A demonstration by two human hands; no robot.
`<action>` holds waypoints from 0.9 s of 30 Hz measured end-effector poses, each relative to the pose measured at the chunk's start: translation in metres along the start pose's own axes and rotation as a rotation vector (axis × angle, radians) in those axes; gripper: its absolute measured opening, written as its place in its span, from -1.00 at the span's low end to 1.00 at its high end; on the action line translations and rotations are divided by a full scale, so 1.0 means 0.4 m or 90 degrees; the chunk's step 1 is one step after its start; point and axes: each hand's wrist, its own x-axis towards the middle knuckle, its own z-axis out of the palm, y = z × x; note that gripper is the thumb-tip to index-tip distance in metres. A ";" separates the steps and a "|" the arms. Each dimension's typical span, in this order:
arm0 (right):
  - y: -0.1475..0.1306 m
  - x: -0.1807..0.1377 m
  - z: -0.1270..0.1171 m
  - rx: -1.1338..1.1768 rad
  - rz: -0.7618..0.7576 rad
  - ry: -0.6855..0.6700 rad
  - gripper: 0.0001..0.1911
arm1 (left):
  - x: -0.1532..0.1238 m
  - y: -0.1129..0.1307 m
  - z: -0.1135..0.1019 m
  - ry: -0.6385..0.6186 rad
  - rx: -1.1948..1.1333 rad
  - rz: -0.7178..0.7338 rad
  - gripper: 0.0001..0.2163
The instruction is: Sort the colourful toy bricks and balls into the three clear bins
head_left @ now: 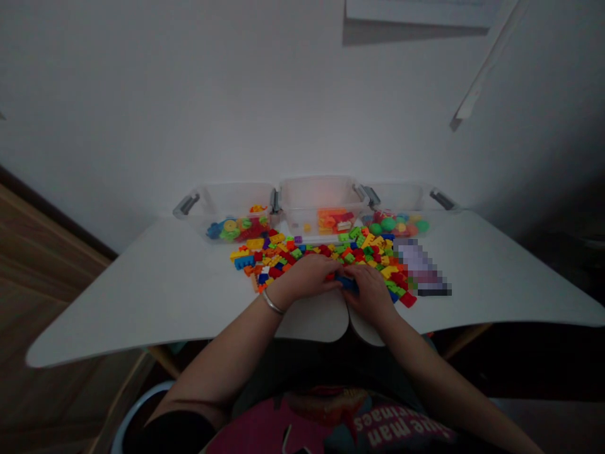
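Note:
Close together over the near part of a brick pile (278,252) are my left hand (309,277) and my right hand (371,291). Between them is a blue building brick (348,283), gripped by the curled fingers of my right hand. The fingers of my left hand are closed at its left end; a little red shows by those fingertips, partly hidden. Loose bricks in red, yellow, green, orange and blue spread around and behind both hands.
Three clear plastic boxes stand along the wall: a left box (236,195) and a right box (401,195) with coloured pieces, and a middle box (314,195) with orange and red pieces. A blurred-out flat object (423,268) lies right of the pile on the white table (155,296).

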 end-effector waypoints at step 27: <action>0.038 0.106 -0.063 0.064 0.118 0.123 -0.76 | -0.060 -0.188 0.005 0.140 -0.029 -0.155 -0.81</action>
